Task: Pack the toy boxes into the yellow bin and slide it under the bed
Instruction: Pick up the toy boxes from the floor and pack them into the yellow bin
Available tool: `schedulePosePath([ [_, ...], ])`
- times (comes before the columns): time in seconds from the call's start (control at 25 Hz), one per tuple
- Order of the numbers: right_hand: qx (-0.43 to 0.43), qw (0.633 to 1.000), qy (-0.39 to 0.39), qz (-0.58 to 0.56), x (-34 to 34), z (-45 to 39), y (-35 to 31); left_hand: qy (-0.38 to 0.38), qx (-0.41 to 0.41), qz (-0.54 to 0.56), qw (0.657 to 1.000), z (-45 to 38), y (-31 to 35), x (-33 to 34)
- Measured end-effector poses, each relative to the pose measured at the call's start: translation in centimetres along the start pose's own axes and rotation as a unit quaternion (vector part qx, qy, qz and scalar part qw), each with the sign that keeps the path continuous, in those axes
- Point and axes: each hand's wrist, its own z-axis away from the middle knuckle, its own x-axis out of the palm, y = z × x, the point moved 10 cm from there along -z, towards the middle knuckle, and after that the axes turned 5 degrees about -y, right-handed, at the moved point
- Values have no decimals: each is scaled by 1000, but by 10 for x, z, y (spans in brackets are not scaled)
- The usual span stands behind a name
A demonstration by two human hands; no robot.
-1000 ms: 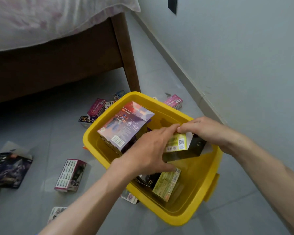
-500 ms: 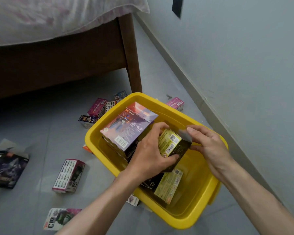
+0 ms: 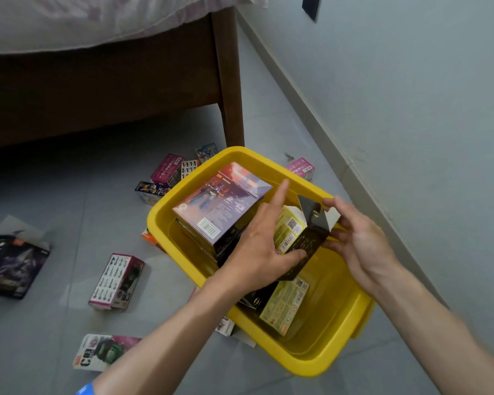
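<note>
The yellow bin [image 3: 320, 363] stands on the floor by the bed leg. Inside it a large purple box [image 3: 223, 201] leans at the far left, and a yellow-green box [image 3: 285, 306] lies near the bottom. Over the bin, both hands hold a small yellow-and-black toy box [image 3: 294, 235]. My left hand [image 3: 260, 252] grips its lower side, index finger pointing up. My right hand [image 3: 360, 240] pinches its open black top flap. Loose toy boxes lie on the floor: one pink-white [image 3: 116, 280], one with a green figure [image 3: 103, 352], one dark [image 3: 12, 263].
The wooden bed frame [image 3: 97, 89] with its leg [image 3: 228, 81] stands behind the bin, dark space beneath it. Several small boxes [image 3: 169, 175] sit near the leg, and a pink one [image 3: 301, 168] behind the bin. A wall and skirting [image 3: 325, 132] run along the right.
The small box has been tilted upright and its black top flap now stands open under my right fingers. My left index finger has lifted off the box.
</note>
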Motion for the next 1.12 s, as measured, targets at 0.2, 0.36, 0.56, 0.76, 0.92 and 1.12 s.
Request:
schedulePosePath([
  [0.2,-46,996,-50,54,9,3,-15,-55,26,-54,997,1,11,15],
  [0.36,-91,991,-97,17,13,4,-30,-30,45,-46,997,4,16,10],
  [0.56,-104,980,-133,104,23,9,-32,42,73,-94,992,7,16,-7],
  [0.76,-119,907,-142,379,34,7,-24,7,41,2,999,4,8,-9],
  [0.92,-46,872,-232,429,38,12,-5,-122,-14,99,987,2,-2,-10],
  [1.12,-74,865,-89,488,-12,-4,-53,-52,-95,-100,989,3,-15,-21],
])
